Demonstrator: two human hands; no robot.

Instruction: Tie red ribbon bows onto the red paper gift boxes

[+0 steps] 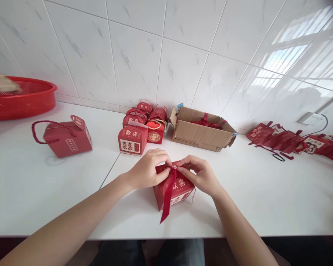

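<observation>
- Nearest, the red gift box (182, 187) stands on the white counter (266, 207), close to the front edge, between the person's two forearms. Its front is turned a little to one side.
- A red ribbon (168, 197) is gathered on top of this gift box; one wide end hangs over the front, and its tip is free.
- The left hand (151, 169) is bent, with thumb and fingertips pinched together on the ribbon, on the left of the gathered place.
- The right hand (200, 174) makes a similar pinch on the other side, its fingertips on the ribbon just above the lid.
- I judge the gift box to be light and made of thin card, so it could dent under strong pressure; it is better to steady it at the lower corners. The ribbon seems soft, thin and rather slippery, so a firm pinch near the knot place suits it.
- Farther, on the left, a box with a rope handle (68, 139) stands alone; in the middle, a group of red boxes (133, 140) stands near an open carton (198, 133) with ribbons inside.
- On the right lie several red packets (262, 134).
- At far left, another person's hand (4, 84), blurred, is at a red basket (24, 105); I cannot tell what it holds.
</observation>
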